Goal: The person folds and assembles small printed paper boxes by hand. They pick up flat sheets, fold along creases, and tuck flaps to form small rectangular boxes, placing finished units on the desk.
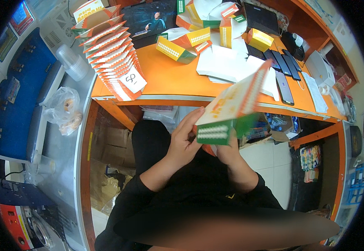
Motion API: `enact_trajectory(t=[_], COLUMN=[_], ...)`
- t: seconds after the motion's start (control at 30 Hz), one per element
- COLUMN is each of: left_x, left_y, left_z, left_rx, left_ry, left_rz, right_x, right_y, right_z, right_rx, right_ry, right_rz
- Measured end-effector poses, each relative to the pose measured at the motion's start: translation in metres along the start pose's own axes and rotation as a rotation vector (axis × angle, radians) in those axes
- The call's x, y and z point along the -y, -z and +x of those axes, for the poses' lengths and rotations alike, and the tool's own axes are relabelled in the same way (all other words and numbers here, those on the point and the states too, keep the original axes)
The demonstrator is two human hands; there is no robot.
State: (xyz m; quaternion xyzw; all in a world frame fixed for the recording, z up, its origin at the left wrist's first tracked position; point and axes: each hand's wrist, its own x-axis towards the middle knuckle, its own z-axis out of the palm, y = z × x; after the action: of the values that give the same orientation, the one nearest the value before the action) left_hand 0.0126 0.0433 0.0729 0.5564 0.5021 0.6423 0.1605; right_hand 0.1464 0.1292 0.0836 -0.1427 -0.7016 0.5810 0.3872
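Over my lap, at the front of the orange desk, I hold a partly folded cardboard food box in white, orange and green. Its upper panel stands raised and is blurred toward the far tip. My left hand grips the box's left side, fingers against the white panel and thumb near the green end. At the right lower side, my right hand holds it too, its fingers partly hidden behind the green flaps. Folded boxes of the same kind lie on the desk beyond. A tall leaning stack of nested cartons stands at the left.
White sheets lie mid-desk, with several phones to their right. Two laptops stand at the back. On the grey side counter are clear plastic cups and a knotted plastic bag. The orange desk edge runs before my knees.
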Motion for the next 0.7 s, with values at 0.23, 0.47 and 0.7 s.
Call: enact_trajectory(t=[0.23,0.47,0.7], left_x=[0.015,0.017,0.011], left_y=[-0.007,-0.001,0.012], left_z=[-0.008,-0.004,0.003], left_rx=[-0.182,-0.059,0.323], left_ry=[0.074,0.508,0.783], left_rz=[-0.336,-0.185,0.109], right_x=[0.025,0.022,0.024], right_y=[0.014,0.043,0.053], right_z=[0.021,0.024,0.024], right_rx=[-0.531,-0.425,-0.537], right_ry=[0.239,-0.116,-0.036], right_rz=[-0.946,-0.667,-0.767])
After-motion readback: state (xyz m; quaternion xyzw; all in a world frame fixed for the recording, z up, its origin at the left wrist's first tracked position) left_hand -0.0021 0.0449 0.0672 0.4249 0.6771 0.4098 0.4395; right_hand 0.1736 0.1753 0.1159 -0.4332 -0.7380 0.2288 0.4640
